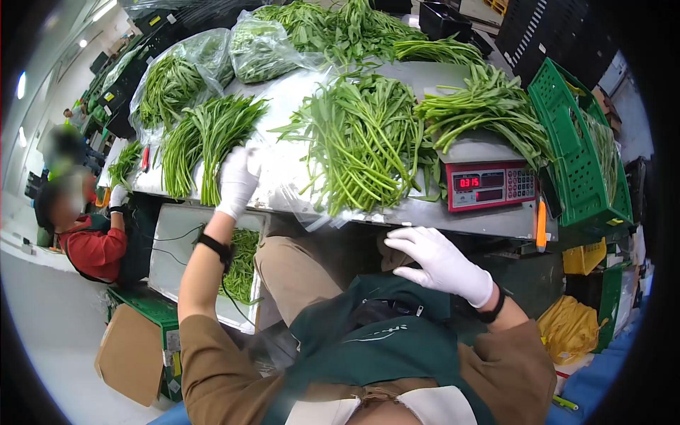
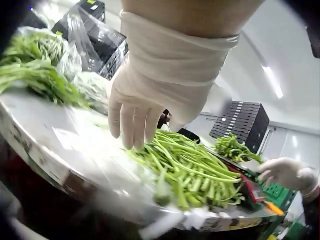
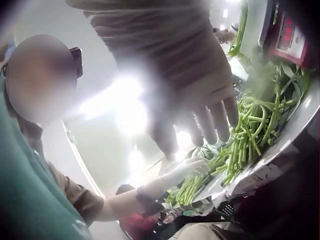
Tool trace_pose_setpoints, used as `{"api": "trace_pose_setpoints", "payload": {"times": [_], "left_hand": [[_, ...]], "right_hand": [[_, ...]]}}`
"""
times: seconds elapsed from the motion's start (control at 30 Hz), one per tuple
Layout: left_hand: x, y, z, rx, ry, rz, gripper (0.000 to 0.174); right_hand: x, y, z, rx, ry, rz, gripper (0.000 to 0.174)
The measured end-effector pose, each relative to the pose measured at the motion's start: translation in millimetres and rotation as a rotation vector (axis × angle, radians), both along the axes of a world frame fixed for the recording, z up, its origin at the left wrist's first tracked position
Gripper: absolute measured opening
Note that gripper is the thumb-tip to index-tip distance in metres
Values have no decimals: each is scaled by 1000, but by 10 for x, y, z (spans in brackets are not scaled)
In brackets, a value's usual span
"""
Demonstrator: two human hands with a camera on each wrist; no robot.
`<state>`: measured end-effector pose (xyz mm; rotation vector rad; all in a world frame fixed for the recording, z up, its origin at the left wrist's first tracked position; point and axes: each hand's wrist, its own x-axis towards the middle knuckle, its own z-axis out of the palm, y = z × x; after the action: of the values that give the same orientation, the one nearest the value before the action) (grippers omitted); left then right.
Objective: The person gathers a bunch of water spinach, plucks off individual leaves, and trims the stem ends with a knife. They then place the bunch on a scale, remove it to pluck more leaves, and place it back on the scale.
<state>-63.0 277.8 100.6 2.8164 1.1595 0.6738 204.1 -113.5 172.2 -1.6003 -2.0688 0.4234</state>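
My white-gloved left hand [image 1: 239,183] is at the right edge of a bunch of long-stemmed leafy greens [image 1: 212,138] on the left of the table. In the left wrist view its fingers [image 2: 127,125] hang fairly straight, with nothing held between them. My gloved right hand [image 1: 446,263] hovers in front of the table edge, fingers spread a little and holding nothing. A large pile of greens [image 1: 361,134], stems toward me, lies mid-table on clear plastic. More greens [image 1: 489,113] rest on the red scale [image 1: 491,185], which reads 0.315.
Bagged greens [image 1: 262,49] and loose piles stand at the back. A green crate [image 1: 577,142] is at the right, near an orange-handled tool [image 1: 541,225]. Below the table sits a white box [image 1: 170,244] holding greens. Another person [image 1: 95,237] works at the far left.
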Motion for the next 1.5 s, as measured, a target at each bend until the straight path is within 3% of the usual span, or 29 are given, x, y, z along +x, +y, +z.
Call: {"api": "trace_pose_setpoints", "payload": {"times": [0.07, 0.13, 0.2, 0.27, 0.3, 0.33, 0.4, 0.47, 0.53, 0.6, 0.67, 0.73, 0.77, 0.8, 0.87, 0.93, 1.0, 1.03, 1.07, 1.13, 1.23, 1.33, 1.4, 1.43, 1.47, 1.5], "left_hand": [[379, -620, 204, -532, 0, -15, 43], [568, -843, 129, -588, -34, -126, 50], [745, -805, -15, -644, -72, -70, 61], [888, -689, -160, -712, -128, 5, 64], [920, -700, -135, -645, -48, -16, 67], [958, -708, -147, -651, -52, -38, 69], [978, -763, -199, -671, -48, -76, 71], [984, -897, -44, -850, -142, -80, 76], [1049, -1213, 200, -1201, -355, -24, 82], [1128, -1113, -40, -1052, -205, 58, 89], [1285, -1076, 75, -974, 0, 111, 97], [1431, -1221, 518, -973, 294, 143, 105], [1448, -1129, 284, -734, 273, 155, 99], [1428, -1122, 268, -778, 228, 104, 97], [1371, -1042, 297, -853, 139, -7, 92], [1406, -922, 156, -894, 114, 63, 75], [1327, -939, 117, -1148, -56, -30, 69], [1322, -935, 66, -1232, -213, -36, 59], [1275, -861, 66, -1389, -216, -24, 55], [1233, -729, -92, -1514, -333, 14, 41], [1245, -775, -120, -1658, -410, 32, 37], [1268, -952, -116, -1727, -490, -24, 30], [1248, -1138, -53, -1636, -458, 4, 31], [1229, -1206, -18, -1558, -382, 7, 33], [1232, -1514, 338, -1480, -388, -21, 39], [1212, -1465, 232, -1291, -310, -60, 45]], "right_hand": [[48, 156, -103, 60, 134, -13, 55], [177, 363, -268, 99, 335, -119, 61], [413, 707, -477, 284, 337, -362, 68], [660, 963, -831, 307, 303, -525, 74], [731, 1032, -941, 147, 219, -566, 81], [710, 1032, -918, 26, 250, -530, 81], [534, 1027, -1018, 84, 321, -438, 79], [346, 1046, -1005, 154, 267, -426, 74], [141, 1098, -970, 188, 193, -398, 74], [-31, 1190, -971, 236, 70, -394, 74], [-183, 1283, -842, 206, 10, -309, 72], [-218, 1287, -776, 137, 157, -184, 57], [-208, 1257, -771, 93, 259, -109, 53], [-201, 1216, -767, 50, 362, -36, 49], [-138, 959, -576, 194, 300, -99, 40], [13, 755, -509, 193, 248, -163, 38], [224, 682, -767, 253, 395, -259, 38], [326, 654, -821, 96, 507, -358, 40], [414, 630, -877, -61, 621, -457, 41], [572, 753, -1139, -10, 701, -452, 52], [527, 1033, -1318, 10, 927, -415, 65], [454, 1350, -1244, 10, 686, -450, 75], [333, 1333, -1001, 58, 490, -528, 81], [326, 1314, -899, 76, 569, -461, 89], [314, 1302, -876, 61, 581, -467, 90], [307, 1287, -868, 45, 593, -475, 92]]}}
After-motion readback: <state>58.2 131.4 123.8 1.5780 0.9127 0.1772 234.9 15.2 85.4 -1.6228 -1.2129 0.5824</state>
